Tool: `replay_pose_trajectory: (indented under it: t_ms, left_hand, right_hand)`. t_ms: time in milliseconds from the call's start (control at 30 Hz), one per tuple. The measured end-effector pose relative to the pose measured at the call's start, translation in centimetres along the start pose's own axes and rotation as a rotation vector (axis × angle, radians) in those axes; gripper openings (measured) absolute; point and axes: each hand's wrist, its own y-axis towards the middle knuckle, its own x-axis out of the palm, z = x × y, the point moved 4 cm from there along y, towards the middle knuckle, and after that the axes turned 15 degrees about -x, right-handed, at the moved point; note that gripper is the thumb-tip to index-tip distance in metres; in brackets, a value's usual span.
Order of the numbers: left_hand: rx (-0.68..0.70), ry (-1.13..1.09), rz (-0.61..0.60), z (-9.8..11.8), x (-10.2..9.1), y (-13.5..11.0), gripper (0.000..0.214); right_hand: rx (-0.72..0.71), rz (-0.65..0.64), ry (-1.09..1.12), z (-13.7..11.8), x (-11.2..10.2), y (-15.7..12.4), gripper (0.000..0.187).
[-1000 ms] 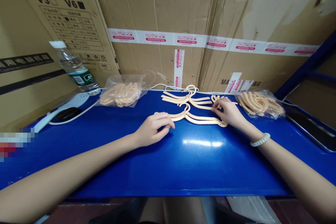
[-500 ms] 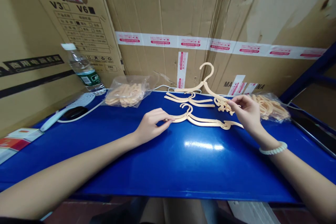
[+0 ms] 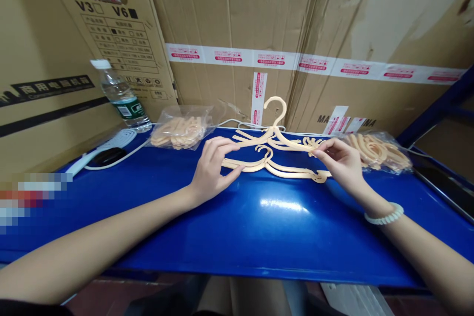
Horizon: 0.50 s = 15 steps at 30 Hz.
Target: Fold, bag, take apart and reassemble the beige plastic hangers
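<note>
My right hand [image 3: 340, 160] pinches one end of a cream plastic clothes hanger [image 3: 278, 134], which is held raised with its hook up. My left hand [image 3: 215, 170] is open, thumb and fingers apart. Its fingertips are by the hanger's other end; whether they touch it I cannot tell. Below, a pair of stacked hangers [image 3: 289, 172] lies on the blue table, one end behind my left hand. More hangers [image 3: 242, 134] lie behind the raised one, partly covered by it. A small pile of cream hooked pieces [image 3: 311, 143] sits beside my right fingertips.
Plastic bags of cream parts stand at the left [image 3: 181, 131] and right [image 3: 379, 150]. A water bottle [image 3: 124, 101], a pale blue brush [image 3: 99, 150] and a black oval object [image 3: 110, 157] are at the far left. Cardboard boxes [image 3: 237, 19] wall off the back of the blue table [image 3: 237, 237].
My right hand has moved left and the raised hanger has shifted left and down. My left fingers have spread and come off the end of the lower stacked hangers.
</note>
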Motion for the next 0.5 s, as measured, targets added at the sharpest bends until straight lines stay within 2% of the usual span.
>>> replay_pose_trajectory:
  t_ms: [100,200,333,433,500]
  left_hand:
    - [-0.022,0.026,-0.069,-0.1,0.3,-0.1,0.045]
    - [-0.03,0.083,-0.179,-0.4,1.1,-0.5,0.035]
    - [-0.005,0.082,-0.244,-0.6,1.7,-0.9,0.026]
    - [-0.034,0.039,-0.268,-0.6,1.7,-0.9,0.026]
    - [-0.055,0.026,-0.285,-0.7,1.7,-0.8,0.026]
  right_hand:
    - [0.022,-0.06,0.0,-0.1,0.9,-0.4,0.036]
    - [0.055,-0.112,0.007,-0.2,1.8,-0.9,0.039]
    - [0.063,-0.154,0.016,-0.2,2.3,-1.2,0.039]
    - [0.025,-0.169,0.007,-0.3,1.8,-0.7,0.034]
    - [0.004,-0.126,-0.024,-0.1,0.7,0.0,0.03]
